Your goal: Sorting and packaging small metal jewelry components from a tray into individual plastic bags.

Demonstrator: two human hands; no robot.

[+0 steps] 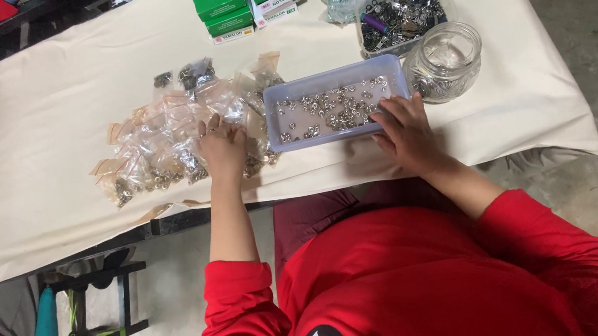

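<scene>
My left hand (222,148) rests flat, fingers spread, on a heap of small clear plastic bags (162,134) holding little metal parts. My right hand (405,131) lies at the right front corner of a pale lavender plastic tray (273,119), fingertips over its rim touching the small silvery metal pieces (334,110) scattered inside. Neither hand visibly grips anything. Both arms wear red sleeves.
A cream cloth covers the table (41,106). A clear glass jar (445,61) stands right of the tray, a clear box of dark metal parts (402,18) behind it. Green and white cartons (230,1) are stacked at the back. The table's front edge is near my body.
</scene>
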